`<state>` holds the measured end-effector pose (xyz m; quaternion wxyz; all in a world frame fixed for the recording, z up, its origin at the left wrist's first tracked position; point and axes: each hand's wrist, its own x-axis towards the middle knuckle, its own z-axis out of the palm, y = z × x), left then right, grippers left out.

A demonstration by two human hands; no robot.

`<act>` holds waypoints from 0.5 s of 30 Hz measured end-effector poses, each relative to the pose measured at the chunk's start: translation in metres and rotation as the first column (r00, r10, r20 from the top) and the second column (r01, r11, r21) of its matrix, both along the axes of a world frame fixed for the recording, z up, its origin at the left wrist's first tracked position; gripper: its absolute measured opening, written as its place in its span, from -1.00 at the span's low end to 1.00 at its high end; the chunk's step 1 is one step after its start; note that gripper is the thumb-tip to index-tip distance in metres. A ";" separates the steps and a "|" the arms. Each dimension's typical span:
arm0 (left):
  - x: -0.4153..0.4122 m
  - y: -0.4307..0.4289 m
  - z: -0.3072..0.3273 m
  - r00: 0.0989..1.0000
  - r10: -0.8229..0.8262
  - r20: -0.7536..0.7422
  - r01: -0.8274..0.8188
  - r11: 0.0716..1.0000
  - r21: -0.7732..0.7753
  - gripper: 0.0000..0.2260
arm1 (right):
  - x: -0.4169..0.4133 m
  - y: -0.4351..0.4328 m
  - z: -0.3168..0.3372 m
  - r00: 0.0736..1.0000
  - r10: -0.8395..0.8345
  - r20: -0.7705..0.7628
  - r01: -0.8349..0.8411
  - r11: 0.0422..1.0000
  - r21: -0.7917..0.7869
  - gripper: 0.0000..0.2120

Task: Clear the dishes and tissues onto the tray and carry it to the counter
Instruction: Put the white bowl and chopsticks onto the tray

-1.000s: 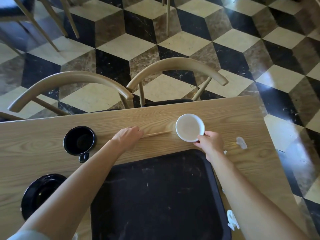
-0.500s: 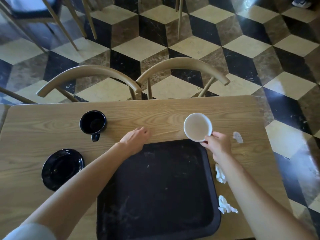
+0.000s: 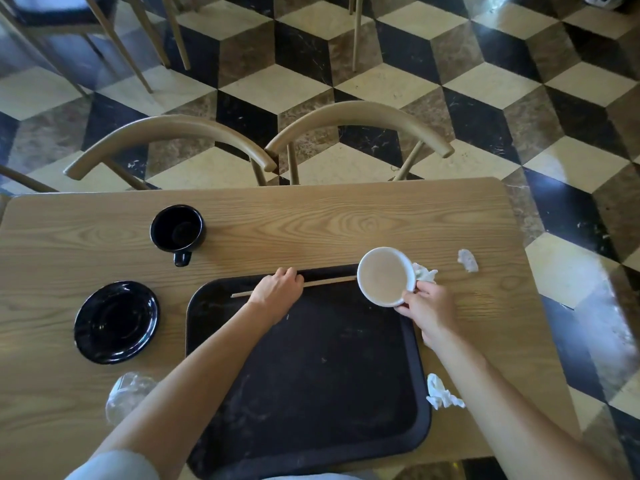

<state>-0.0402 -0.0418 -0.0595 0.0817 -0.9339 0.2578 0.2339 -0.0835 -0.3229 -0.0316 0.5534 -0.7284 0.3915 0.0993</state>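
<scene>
A black tray point(image 3: 311, 375) lies on the wooden table point(image 3: 311, 220) in front of me. My left hand point(image 3: 277, 289) grips wooden chopsticks point(image 3: 329, 280) over the tray's far edge. My right hand point(image 3: 427, 306) holds a small white dish point(image 3: 384, 276) tilted above the tray's far right corner. A black mug point(image 3: 177, 230) and a black saucer point(image 3: 116, 322) stand to the left of the tray. White tissues lie on the table: one just behind the dish point(image 3: 425, 273), one further right point(image 3: 467, 260), one by the tray's right side point(image 3: 441, 396).
A crumpled clear plastic wrapper point(image 3: 126, 396) lies left of the tray near my left arm. Two wooden chairs point(image 3: 360, 119) are pushed in at the table's far side. The chequered floor point(image 3: 571, 220) lies beyond the table's right edge.
My right hand has lifted the white dish and tilted it over the tray's corner. My left hand has brought the chopsticks back over the tray's far edge.
</scene>
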 end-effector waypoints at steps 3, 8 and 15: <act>-0.005 0.001 -0.002 0.999 0.052 0.014 -0.051 0.998 -0.038 -0.61 | -0.007 0.001 -0.008 1.000 0.020 -0.016 -0.020 1.000 -0.010 -0.92; -0.010 0.004 -0.006 0.996 0.025 0.080 -0.015 0.991 -0.130 -0.48 | -0.018 0.009 -0.014 0.999 0.024 -0.028 -0.024 1.000 -0.001 -0.83; -0.019 0.007 -0.019 0.991 0.078 0.110 -0.043 0.956 -0.290 -0.68 | -0.022 0.015 -0.022 1.000 0.001 -0.030 -0.001 1.000 0.004 -0.88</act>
